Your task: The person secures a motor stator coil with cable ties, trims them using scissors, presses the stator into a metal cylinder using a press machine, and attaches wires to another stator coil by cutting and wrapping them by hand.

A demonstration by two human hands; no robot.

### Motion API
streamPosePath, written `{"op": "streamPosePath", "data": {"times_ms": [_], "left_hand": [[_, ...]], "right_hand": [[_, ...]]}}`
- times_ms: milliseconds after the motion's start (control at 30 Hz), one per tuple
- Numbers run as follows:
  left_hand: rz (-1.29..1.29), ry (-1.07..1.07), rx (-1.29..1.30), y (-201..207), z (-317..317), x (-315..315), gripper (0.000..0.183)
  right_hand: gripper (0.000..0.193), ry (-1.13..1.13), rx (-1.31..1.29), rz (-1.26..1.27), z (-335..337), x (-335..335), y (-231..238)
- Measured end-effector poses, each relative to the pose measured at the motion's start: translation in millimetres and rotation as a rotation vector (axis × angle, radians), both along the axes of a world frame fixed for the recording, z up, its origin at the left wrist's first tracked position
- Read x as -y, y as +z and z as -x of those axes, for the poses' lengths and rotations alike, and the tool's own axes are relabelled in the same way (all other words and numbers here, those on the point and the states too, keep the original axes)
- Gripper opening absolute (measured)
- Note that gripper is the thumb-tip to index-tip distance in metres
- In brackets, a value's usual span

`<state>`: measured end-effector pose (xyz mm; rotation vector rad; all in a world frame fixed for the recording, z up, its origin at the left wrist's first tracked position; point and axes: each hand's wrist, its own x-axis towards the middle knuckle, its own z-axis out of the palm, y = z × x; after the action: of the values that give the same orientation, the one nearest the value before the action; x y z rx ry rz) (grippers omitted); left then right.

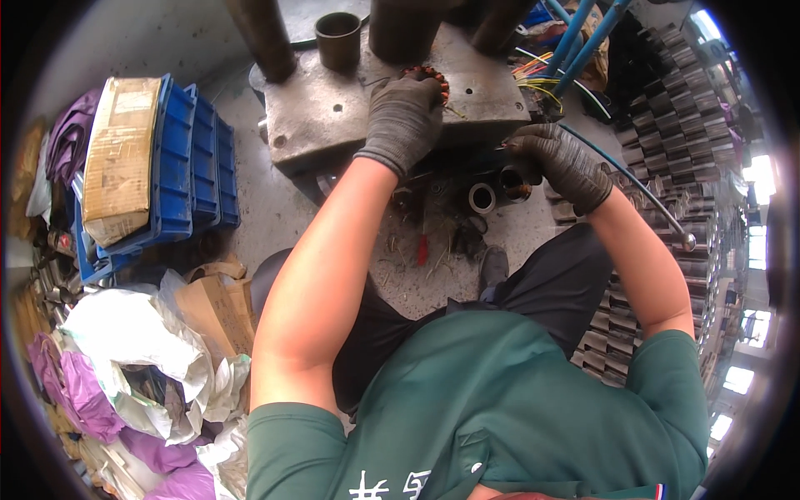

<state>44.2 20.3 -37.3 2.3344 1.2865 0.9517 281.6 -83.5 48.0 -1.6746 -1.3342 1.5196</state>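
Both hands, left hand and right hand, in dark knit cloth gloves, matt. Under left: copper-wound stator on dull, scuffed metal press plate. Left of it: glossy blue plastic crates, worn cardboard box.

A grey steel plate carries a dark sleeve and a copper-wound stator. Below, the concrete floor holds blue bins, rings and what may be red-handled pliers.

Even daylight, blown-out white glare from windows at far right, soft shadows under the metal block, heavy fisheye bending and dark vignette at edges, left clutter perhaps slightly blurred
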Motion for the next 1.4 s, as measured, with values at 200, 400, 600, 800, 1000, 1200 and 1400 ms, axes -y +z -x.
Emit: {"op": "streamPosePath", "data": {"times_ms": [200, 400, 600, 800, 1000, 1200, 1400], "left_hand": [[-0.296, -0.044, -0.032, 0, -14, 16, 0.020], [-0.334, 0.002, -0.063, 5, -6, 14, 0.016], [-0.269, -0.108, 0.003, 20, 9, 25, 0.023], [-0.079, -0.124, 0.266, 13, -1, 28, 0.020], [0.265, 0.028, 0.533, 4, 7, 29, 0.013], [0.510, 0.047, 0.705, 4, 20, 18, 0.014], [0.426, -0.101, 0.457, 13, 37, 18, 0.021]], "right_hand": [[0.026, -0.011, -0.047, -0.203, -16, -16, -42], [0.023, 0.040, 0.109, -0.544, -12, -37, -66], [0.029, 0.005, 0.249, -0.517, -35, -38, -72], [0.031, 0.076, 0.228, -0.738, -28, -36, -64], [0.038, 0.215, 0.220, -1.196, 27, -70, -80], [0.039, 0.215, 0.312, -1.206, 52, -97, -102], [0.031, 0.293, 0.364, -1.301, 52, -105, -102]]}}
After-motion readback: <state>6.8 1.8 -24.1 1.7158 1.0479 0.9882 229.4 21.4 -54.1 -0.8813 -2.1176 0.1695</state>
